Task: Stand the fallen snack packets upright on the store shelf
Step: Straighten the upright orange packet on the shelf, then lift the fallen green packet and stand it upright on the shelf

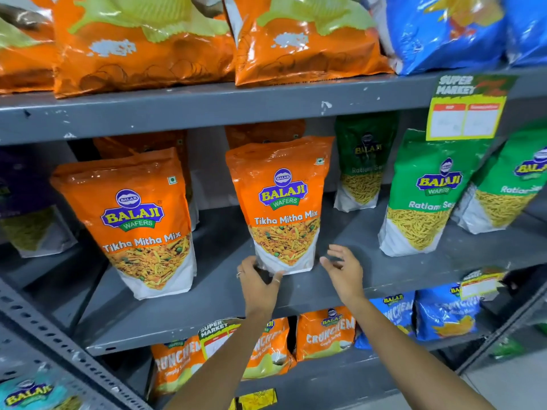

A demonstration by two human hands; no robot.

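Observation:
An orange Tikha Mitha Mix packet (pixel 281 202) stands upright near the front of the grey middle shelf (pixel 207 306). My left hand (pixel 257 281) touches its lower left corner, thumb and fingers curled around the white base. My right hand (pixel 343 270) hovers just right of the packet's base, fingers spread, holding nothing. A second orange Tikha Mitha Mix packet (pixel 139 223) stands upright to the left. More orange packets stand behind both, partly hidden.
Green Ratlami Sev packets (pixel 426 196) lean upright at the right. Large orange wafer bags (pixel 142 45) and blue bags (pixel 444 31) fill the top shelf. Crunchem packets (pixel 325 332) sit below. A price tag (pixel 467 110) hangs from the upper shelf edge.

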